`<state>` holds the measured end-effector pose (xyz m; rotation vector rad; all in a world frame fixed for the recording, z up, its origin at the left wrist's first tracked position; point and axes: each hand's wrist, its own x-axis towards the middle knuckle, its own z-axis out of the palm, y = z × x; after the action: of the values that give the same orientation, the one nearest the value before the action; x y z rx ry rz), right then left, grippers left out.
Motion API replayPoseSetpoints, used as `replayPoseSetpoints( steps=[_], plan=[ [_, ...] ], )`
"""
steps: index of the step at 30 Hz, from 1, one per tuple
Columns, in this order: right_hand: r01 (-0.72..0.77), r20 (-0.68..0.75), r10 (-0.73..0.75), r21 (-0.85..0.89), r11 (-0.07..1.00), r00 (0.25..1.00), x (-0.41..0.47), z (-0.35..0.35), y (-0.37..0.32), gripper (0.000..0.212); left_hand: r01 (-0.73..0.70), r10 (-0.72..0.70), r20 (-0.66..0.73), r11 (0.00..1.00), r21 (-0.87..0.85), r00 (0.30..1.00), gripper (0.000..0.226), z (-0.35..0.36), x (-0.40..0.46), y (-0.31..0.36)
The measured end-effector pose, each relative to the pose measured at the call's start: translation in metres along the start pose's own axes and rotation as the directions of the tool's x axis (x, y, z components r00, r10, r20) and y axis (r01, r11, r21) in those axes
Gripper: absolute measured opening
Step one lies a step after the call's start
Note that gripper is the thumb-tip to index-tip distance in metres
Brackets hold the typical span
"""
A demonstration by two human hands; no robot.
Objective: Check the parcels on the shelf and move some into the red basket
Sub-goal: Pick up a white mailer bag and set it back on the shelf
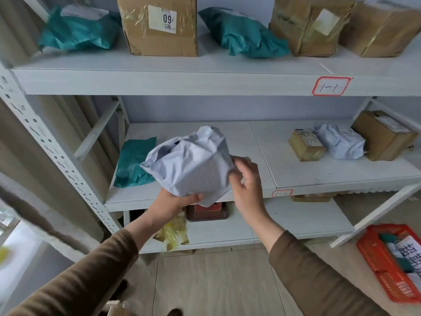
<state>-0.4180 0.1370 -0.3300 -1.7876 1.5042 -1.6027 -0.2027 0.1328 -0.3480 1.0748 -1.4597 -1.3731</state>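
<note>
A pale grey plastic mailer parcel [189, 163] is held up in front of the middle shelf [296, 176]. My left hand [175, 200] grips it from underneath, thumb curled over its lower edge. My right hand [245, 179] holds its right side with curled fingers. The red basket [382, 267] stands on the floor at the lower right with several parcels inside. On the middle shelf lie a teal mailer [132, 163], a small brown box [305, 144], a white mailer [339, 141] and a brown box [382, 135].
The top shelf [159, 80] carries two teal mailers [79, 28] and three taped cardboard boxes [159, 26]. On the bottom shelf sit a yellow bag [175, 231] and a dark tray [207, 212]. A perforated shelf post [52, 151] runs down the left; wooden floor lies below.
</note>
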Motion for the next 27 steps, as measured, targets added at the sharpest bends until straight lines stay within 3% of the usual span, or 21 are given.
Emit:
replayPoseSetpoints(
  steps=[2, 5, 6, 7, 8, 9, 10, 11, 12, 14, 15, 17, 20, 22, 24, 25, 27],
  plan=[
    [0.165, -0.058, -0.171, -0.090, 0.982, 0.984, -0.001, 0.005, -0.006, 0.035, -0.008, 0.009, 0.040, 0.999, -0.037, 0.999, 0.078, -0.006, -0.004, -0.006],
    [0.213, -0.063, -0.221, -0.116, 0.970, 0.973, -0.005, 0.014, -0.004, 0.028, -0.031, 0.046, -0.085, 0.986, 0.162, 0.995, 0.066, -0.013, -0.009, -0.017],
    [0.183, -0.059, -0.189, -0.096, 0.978, 0.980, -0.005, 0.018, 0.000, 0.024, -0.004, 0.052, -0.197, 0.971, 0.237, 0.979, 0.065, -0.017, -0.007, -0.020],
    [0.138, -0.047, -0.141, -0.061, 0.989, 0.989, -0.005, 0.020, 0.001, 0.022, 0.028, 0.049, -0.242, 0.952, 0.305, 0.969, 0.069, -0.022, -0.008, -0.024],
    [0.069, -0.029, -0.069, 0.009, 0.998, 0.997, -0.005, 0.021, 0.001, 0.022, 0.027, 0.106, -0.250, 0.878, 0.478, 0.962, 0.082, -0.028, -0.013, -0.020],
    [-0.045, -0.001, 0.046, 0.122, 0.992, 0.999, -0.004, 0.023, 0.000, 0.025, -0.023, 0.173, -0.177, 0.777, 0.629, 0.969, 0.088, -0.037, -0.017, -0.025],
    [-0.217, 0.050, 0.211, 0.253, 0.943, 0.976, -0.003, 0.023, -0.003, 0.028, -0.142, 0.318, -0.118, 0.686, 0.713, 0.941, 0.078, -0.039, -0.019, -0.022],
    [-0.424, 0.138, 0.402, 0.358, 0.832, 0.905, -0.001, 0.023, -0.004, 0.028, -0.221, 0.409, -0.096, 0.659, 0.719, 0.907, 0.066, -0.042, -0.017, -0.020],
    [-0.613, 0.258, 0.560, 0.419, 0.669, 0.787, 0.002, 0.022, -0.004, 0.028, -0.340, 0.533, -0.069, 0.628, 0.700, 0.843, 0.061, -0.044, -0.012, -0.017],
    [-0.806, 0.509, 0.636, 0.472, 0.357, 0.579, 0.007, 0.020, 0.001, 0.038, -0.481, 0.682, 0.079, 0.424, 0.767, 0.727, 0.057, -0.056, 0.004, -0.016],
    [-0.840, 0.602, 0.594, 0.458, 0.291, 0.534, 0.008, 0.017, 0.004, 0.050, -0.513, 0.724, 0.157, 0.301, 0.804, 0.671, 0.050, -0.061, 0.011, -0.015],
    [-0.862, 0.723, 0.473, 0.388, 0.326, 0.504, 0.009, 0.016, 0.009, 0.068, -0.498, 0.749, 0.236, 0.142, 0.855, 0.619, 0.040, -0.076, 0.026, -0.030],
    [-0.861, 0.805, 0.403, 0.242, 0.447, 0.435, 0.008, 0.024, 0.014, 0.071, -0.440, 0.727, 0.278, 0.037, 0.897, 0.628, 0.041, -0.091, 0.037, -0.040],
    [-0.869, 0.790, 0.448, 0.206, 0.450, 0.419, 0.009, 0.035, 0.018, 0.069, -0.451, 0.686, 0.303, 0.040, 0.892, 0.661, 0.048, -0.096, 0.044, -0.044],
    [-0.885, 0.736, 0.523, 0.229, 0.405, 0.430, 0.010, 0.050, 0.028, 0.071, -0.422, 0.621, 0.264, 0.119, 0.899, 0.738, 0.068, -0.097, 0.048, -0.053],
    [-0.892, 0.711, 0.554, 0.251, 0.375, 0.433, 0.012, 0.058, 0.034, 0.074, -0.359, 0.553, 0.190, 0.213, 0.909, 0.811, 0.081, -0.097, 0.050, -0.058],
    [-0.894, 0.653, 0.614, 0.278, 0.351, 0.444, 0.019, 0.072, 0.047, 0.081, -0.141, 0.357, -0.058, 0.506, 0.851, 0.932, 0.097, -0.097, 0.055, -0.070]
  ],
)
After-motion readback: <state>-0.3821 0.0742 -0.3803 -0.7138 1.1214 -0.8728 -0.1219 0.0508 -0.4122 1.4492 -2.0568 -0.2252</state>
